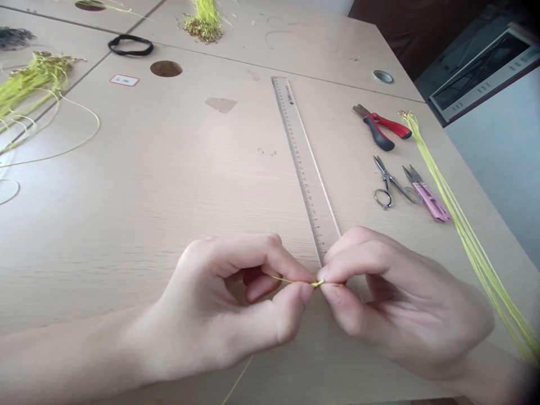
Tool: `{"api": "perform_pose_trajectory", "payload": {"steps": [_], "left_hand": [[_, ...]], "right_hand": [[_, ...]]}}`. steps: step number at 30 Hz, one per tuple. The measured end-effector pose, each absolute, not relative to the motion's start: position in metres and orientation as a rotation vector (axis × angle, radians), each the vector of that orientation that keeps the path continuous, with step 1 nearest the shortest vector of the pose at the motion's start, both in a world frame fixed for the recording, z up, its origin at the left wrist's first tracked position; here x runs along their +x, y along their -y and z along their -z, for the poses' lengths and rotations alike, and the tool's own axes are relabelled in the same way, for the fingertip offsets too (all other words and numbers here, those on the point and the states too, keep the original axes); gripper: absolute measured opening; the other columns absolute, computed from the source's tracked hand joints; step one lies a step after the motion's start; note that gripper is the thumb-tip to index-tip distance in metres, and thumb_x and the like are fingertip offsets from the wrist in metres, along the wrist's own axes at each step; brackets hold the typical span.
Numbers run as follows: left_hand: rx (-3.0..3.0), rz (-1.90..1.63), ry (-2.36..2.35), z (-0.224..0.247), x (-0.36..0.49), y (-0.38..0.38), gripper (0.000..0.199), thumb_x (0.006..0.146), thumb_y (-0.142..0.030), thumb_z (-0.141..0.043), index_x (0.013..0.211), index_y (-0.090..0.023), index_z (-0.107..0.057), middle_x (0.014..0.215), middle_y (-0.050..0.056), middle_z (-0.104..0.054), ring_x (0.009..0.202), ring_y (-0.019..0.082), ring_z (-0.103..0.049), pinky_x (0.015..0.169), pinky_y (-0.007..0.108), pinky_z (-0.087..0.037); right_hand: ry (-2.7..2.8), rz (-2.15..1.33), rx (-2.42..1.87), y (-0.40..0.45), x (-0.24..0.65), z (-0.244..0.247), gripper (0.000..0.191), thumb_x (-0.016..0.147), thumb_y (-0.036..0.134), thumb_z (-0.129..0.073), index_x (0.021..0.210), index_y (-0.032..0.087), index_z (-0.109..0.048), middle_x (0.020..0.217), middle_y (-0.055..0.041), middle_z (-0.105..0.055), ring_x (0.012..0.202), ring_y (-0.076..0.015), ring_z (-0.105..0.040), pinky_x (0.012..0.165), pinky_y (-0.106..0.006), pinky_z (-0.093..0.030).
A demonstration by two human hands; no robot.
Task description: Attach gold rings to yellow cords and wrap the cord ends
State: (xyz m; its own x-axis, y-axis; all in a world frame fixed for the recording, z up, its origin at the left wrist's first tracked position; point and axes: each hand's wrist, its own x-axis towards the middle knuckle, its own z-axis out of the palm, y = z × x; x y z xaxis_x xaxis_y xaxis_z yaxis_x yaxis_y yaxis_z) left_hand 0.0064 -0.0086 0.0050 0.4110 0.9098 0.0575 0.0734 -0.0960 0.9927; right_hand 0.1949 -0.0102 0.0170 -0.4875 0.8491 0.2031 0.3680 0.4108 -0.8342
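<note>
A thin yellow-green cord [317, 283] is pinched between my two hands, with a small knot or loop showing between the fingertips. My left hand [236, 298] is closed, thumb and forefinger pressed on the cord; a strand crosses behind its fingers and another length hangs below the wrist. Close against it, my right hand [392, 298] pinches the other side of the cord, and a tiny end pokes out by its thumb. Just beyond the fingertips lies a clear ruler [304, 163], its near end hidden by my right hand.
Red-and-black pliers [382, 126], silver scissors [392, 181] and pink thread snips [427, 194] lie at right beside a bundle of yellow-green cords [458, 219]. More cord bundles lie at left [36, 81] and at the back [205, 22]. A black band [130, 45] rests near a table hole [166, 68].
</note>
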Motion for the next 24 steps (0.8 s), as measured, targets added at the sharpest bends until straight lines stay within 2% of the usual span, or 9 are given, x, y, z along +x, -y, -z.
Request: {"api": "perform_pose_trajectory", "payload": {"steps": [24], "left_hand": [[1.497,-0.898,-0.904,-0.0058,0.0071,0.0074,0.011,0.074,-0.012,-0.058,0.066,-0.015,-0.063,0.049,-0.002,-0.051,0.041,0.008,-0.042,0.037,0.02,-0.03]], "right_hand": [[2.045,-0.968,-1.014,0.0091,0.1943,-0.0192,0.011,0.08,0.011,-0.059,0.076,0.02,-0.055,0.07,0.0062,-0.055,0.06,-0.0033,-0.054,0.053,-0.017,-0.044]]}}
